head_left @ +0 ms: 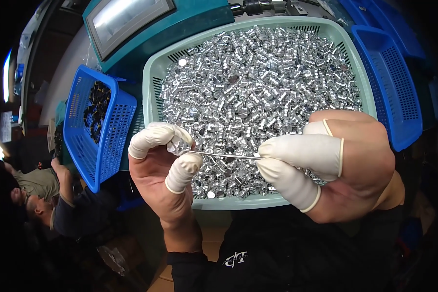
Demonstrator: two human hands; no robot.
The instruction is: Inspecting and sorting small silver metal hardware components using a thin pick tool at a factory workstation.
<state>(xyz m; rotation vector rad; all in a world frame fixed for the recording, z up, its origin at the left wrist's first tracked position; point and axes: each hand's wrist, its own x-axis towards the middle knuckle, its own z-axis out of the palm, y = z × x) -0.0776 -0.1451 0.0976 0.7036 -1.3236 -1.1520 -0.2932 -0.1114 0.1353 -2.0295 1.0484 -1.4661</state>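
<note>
Dim workroom surroundings frame the work, centred on a thin, straight metal rod (pixel 224 155) held above the near part of a pale green basket (pixel 148 92). The right hand (pixel 360 165) pinches one end, thumb and forefinger closed; the left hand (pixel 155 177) curls thumb and forefinger closely around a small shiny piece (pixel 175 146) above the basket's near left corner. The rod reaches this piece, but whether it enters is hidden. One piece seems in progress; which of the heaped silvery metal parts (pixel 263 78), short, stepped and glossy, are finished cannot be told. Beyond the left edge, a perforated blue plastic basket (pixel 117 131) holds dark pieces (pixel 96 109).
</note>
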